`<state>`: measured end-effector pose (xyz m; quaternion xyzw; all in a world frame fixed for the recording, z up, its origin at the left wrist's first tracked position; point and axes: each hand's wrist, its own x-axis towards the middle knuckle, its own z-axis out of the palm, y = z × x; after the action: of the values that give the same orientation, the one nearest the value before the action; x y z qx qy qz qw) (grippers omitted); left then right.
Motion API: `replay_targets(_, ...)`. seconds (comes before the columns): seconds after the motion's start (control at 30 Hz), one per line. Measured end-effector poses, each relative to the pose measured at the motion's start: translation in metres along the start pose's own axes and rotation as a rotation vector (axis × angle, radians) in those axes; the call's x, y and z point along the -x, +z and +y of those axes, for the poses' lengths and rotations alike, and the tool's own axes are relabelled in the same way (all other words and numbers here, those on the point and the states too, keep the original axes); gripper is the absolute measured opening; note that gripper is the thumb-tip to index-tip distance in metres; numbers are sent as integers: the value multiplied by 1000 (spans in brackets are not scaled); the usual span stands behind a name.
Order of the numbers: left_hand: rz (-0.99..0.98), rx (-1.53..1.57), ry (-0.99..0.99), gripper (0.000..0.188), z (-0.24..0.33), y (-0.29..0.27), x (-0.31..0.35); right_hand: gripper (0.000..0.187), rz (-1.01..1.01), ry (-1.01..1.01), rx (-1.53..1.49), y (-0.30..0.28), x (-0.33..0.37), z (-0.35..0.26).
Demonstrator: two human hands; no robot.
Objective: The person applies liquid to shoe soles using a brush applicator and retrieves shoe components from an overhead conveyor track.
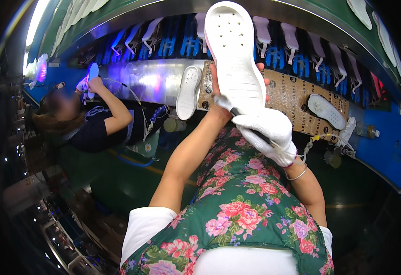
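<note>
A white shoe sole, with small holes through its wider part, is held upright in front of me. My left hand is closed round its lower half from behind, with fingertips showing along both edges. On my right hand is a white knitted glove, its fingers wrapped round a slim brush with a dark handle. The brush's pale tip points to the upper left, close to the sole's lower left edge and in front of my left hand. Whether the tip touches the sole, I cannot tell.
Printed brown cardboard covers the bench, with another sole on it. A white sole lies left, beside the metal surface. Lilac parts on blue holders line the back. A co-worker at left holds a sole; a bottle stands right.
</note>
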<state>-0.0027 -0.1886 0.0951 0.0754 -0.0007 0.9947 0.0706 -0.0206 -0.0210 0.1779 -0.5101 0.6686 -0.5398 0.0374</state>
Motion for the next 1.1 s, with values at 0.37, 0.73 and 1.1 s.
replay_targets(0.37, 34, -201, -198, 111, 28, 18, -8, 22, -45, 78, -195, 6, 13, -4)
replay_targets(0.73, -137, -361, -462, 90, 42, 17, -30, 22, -63, 120, -209, 4, 22, -16)
replay_targets(1.1, 130, -511, -605, 89, 48, 25, -34, 27, -18, -10, -49, 12, 28, -11)
